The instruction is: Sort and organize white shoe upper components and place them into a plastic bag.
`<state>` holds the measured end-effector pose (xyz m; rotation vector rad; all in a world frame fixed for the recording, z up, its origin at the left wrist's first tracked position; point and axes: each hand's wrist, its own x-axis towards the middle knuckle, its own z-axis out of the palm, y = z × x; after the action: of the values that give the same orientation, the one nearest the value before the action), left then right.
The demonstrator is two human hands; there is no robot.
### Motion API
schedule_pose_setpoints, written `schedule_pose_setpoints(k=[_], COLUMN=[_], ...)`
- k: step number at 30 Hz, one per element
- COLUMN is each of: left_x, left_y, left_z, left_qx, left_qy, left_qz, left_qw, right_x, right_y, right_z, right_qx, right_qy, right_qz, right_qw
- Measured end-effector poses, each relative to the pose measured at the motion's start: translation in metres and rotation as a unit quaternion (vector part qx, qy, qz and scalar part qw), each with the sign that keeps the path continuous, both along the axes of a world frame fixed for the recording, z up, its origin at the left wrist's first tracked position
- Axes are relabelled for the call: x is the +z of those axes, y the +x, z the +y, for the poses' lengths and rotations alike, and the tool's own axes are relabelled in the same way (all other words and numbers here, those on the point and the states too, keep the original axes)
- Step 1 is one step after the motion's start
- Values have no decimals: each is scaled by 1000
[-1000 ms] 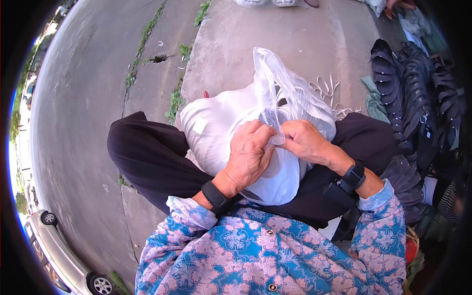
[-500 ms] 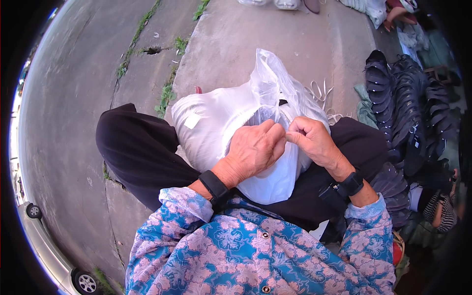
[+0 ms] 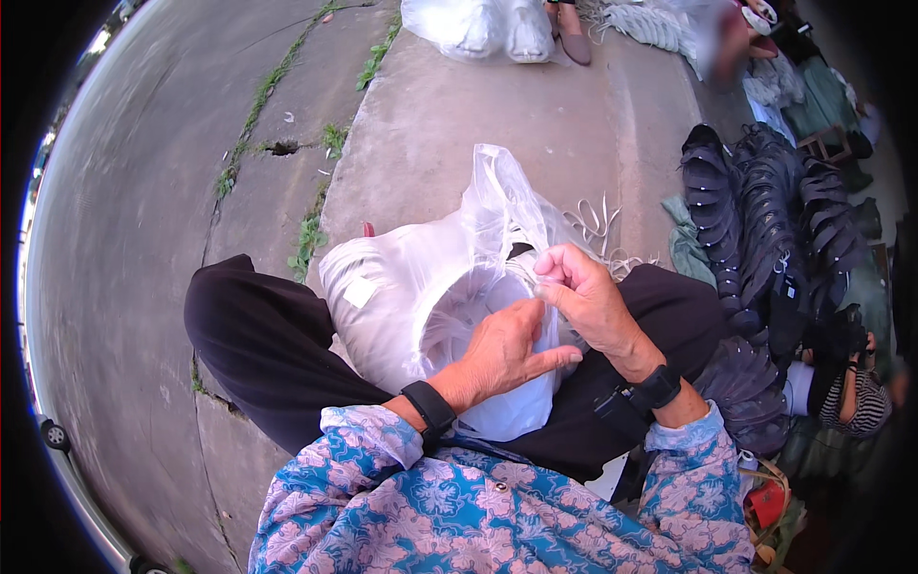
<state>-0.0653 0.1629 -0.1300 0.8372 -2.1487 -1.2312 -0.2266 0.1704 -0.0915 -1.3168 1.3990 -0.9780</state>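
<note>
A bulging white plastic bag lies in my lap, its clear, crumpled mouth standing up at the far side. Pale, ribbed-looking contents show through its side; I cannot tell what they are. Over the bag's near opening is my left hand, thumb stretched out to the right and fingers extended, holding nothing visible. Close beside its fingertips, my right hand is curled with thumb and index finger near each other. Whatever those fingers pinch, if anything, is too small to make out. Both wrists wear black straps.
Thin pale cords lie on the concrete behind the bag. To the right are rows of stacked dark shoe-like pieces and a green cloth. White bags sit at the far side near a person's feet. Another person is at far right.
My hands, together at the fingertips before, have parted slightly. The left hand has opened with its thumb extended, uncovering more of the bag's opening. The whole view has shifted.
</note>
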Motion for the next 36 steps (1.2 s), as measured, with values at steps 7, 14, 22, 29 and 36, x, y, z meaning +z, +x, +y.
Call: schedule_pose_setpoints(k=[7,14,22,29,36], left_x=[13,30,38,58,22], left_y=[-1,14,23,33,30], left_z=[4,7,-9,-55,-63], left_qx=[28,53,84,155,39], left_qy=[141,51,39,-212,-144], left_qz=[120,90,51,-35,-143], left_qw=[982,993,994,964,978], right_x=[8,-39,-83,-58,-18], right_y=[-25,-49,-9,-63,-41], right_z=[-26,-104,-146,-122,-73], right_qx=[50,-53,-56,-17,47], right_qy=[14,38,26,72,67], right_qz=[106,188,286,43,202], right_qw=[993,980,956,996,976])
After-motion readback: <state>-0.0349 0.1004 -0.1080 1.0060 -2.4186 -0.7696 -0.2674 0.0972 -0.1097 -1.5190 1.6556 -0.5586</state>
